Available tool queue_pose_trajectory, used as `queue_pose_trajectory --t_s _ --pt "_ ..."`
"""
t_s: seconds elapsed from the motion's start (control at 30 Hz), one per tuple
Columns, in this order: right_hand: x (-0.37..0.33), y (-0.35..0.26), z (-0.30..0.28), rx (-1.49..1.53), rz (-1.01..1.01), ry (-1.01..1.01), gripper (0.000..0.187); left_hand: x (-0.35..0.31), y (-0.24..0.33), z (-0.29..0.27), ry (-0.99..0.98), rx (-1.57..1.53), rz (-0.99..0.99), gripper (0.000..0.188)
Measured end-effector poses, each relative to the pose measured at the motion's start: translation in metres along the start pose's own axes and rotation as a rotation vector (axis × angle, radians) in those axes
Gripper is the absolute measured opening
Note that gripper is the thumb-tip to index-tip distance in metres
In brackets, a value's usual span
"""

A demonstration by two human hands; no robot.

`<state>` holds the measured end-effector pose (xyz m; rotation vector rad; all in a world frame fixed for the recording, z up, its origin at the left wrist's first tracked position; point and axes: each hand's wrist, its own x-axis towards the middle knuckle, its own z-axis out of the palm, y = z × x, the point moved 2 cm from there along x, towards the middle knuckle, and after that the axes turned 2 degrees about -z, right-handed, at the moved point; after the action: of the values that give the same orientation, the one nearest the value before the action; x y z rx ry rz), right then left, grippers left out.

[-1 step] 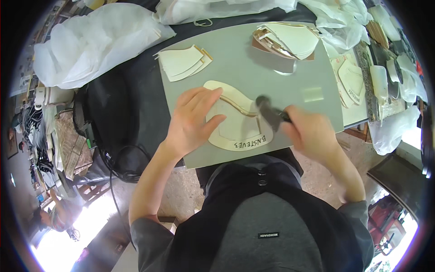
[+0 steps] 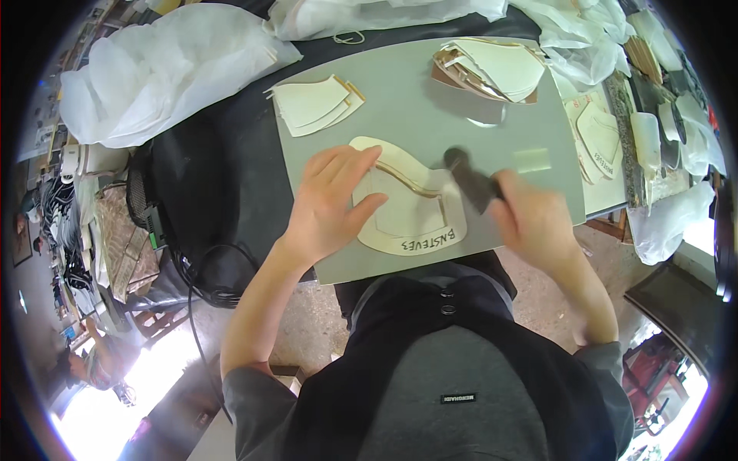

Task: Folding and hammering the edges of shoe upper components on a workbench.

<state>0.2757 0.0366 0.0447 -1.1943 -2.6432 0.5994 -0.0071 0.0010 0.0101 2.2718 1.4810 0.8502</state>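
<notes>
A cream curved pattern board (image 2: 453, 230) with dark handwriting along its near edge lies on the grey-green work board (image 2: 338, 270). Across its upper part runs a curved, brown-edged strip (image 2: 411, 182). My left hand (image 2: 327, 200) rests on the pattern's left side, its fingers stretched out and the thumb apart. In my right hand (image 2: 534, 219), the fingers are wrapped round a dark hammer (image 2: 473, 184), blurred by motion. The hammer's head is over or just beside the pattern's right edge; whether it touches anything I cannot tell.
Cut cream pieces (image 2: 311, 104) lie fanned at the board's far left. A heaped stack of similar pieces (image 2: 503, 69) sits at the far right. White plastic bags (image 2: 169, 73) line the back. More patterns (image 2: 600, 138) lie right; a black cable (image 2: 188, 323) hangs left.
The hammer and my right hand have shifted slightly to the right, and the hammer's head now shows farther from the curved strip. My left hand stays on the pattern board.
</notes>
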Motion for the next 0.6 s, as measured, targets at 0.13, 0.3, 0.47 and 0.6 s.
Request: queue_pose_trajectory --t_s 0.13,0.3,0.47,0.6 --pt "0.005 0.021 0.007 -0.117 0.164 0.255 0.025 0.009 0.003 -0.004 -0.088 -0.19 -0.197 0.038" --pt "-0.01 0.006 0.0 -0.135 0.032 0.344 0.064 0.011 -0.001 -0.004 -0.29 -0.296 -0.101 0.018" --pt "0.001 -0.028 0.032 0.161 -0.22 0.205 0.067 0.016 -0.01 -0.024 -0.156 -0.816 -0.362 0.01" --pt "0.007 -0.024 0.044 0.111 -0.167 0.216 0.065 0.039 -0.064 -0.068 0.209 -0.642 -0.556 0.012"
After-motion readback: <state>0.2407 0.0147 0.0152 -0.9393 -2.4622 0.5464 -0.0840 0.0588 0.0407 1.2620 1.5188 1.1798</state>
